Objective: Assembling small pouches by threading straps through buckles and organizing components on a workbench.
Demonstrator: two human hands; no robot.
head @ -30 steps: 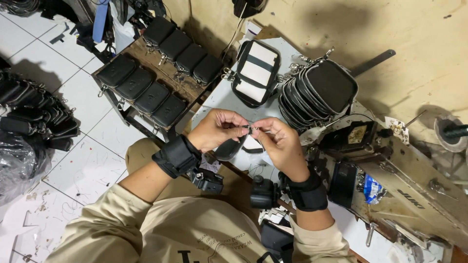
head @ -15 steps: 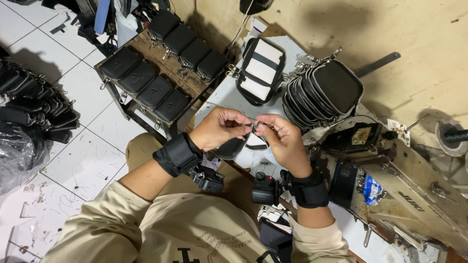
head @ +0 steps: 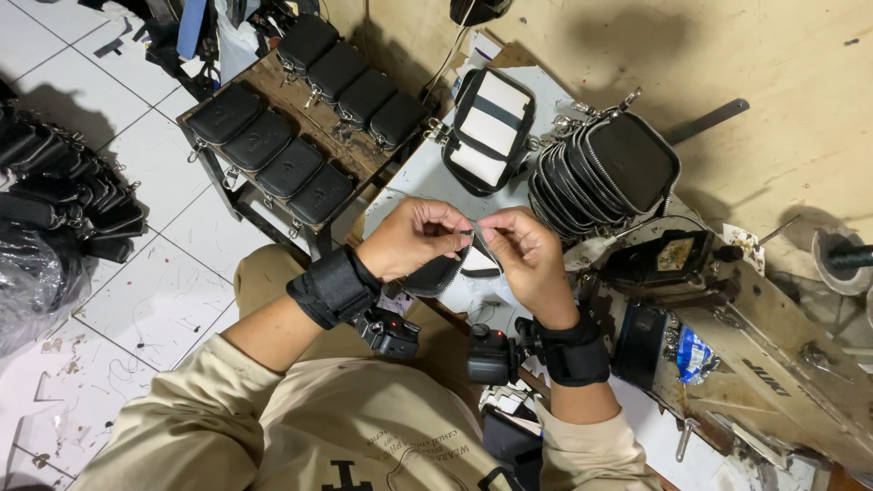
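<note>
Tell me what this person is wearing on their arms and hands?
Both arms are in long beige sleeves, pushed up from the wrists. Each wrist carries a wide black strap: the left wristband and the right wristband. A small black boxy device hangs from each strap, the left device and the right device. The left hand and right hand are bare, with no gloves.

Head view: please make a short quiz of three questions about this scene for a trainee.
1. True or false: both hands are at the small black zip pouch.
2. How many black pouches lie on the wooden stool? A) four B) eight C) twelve
3. Where is the open pouch with a white lining?

Key:
1. True; left hand and right hand pinch at its zip.
2. B.
3. On the table, left of the stack of zip pouches.
</note>
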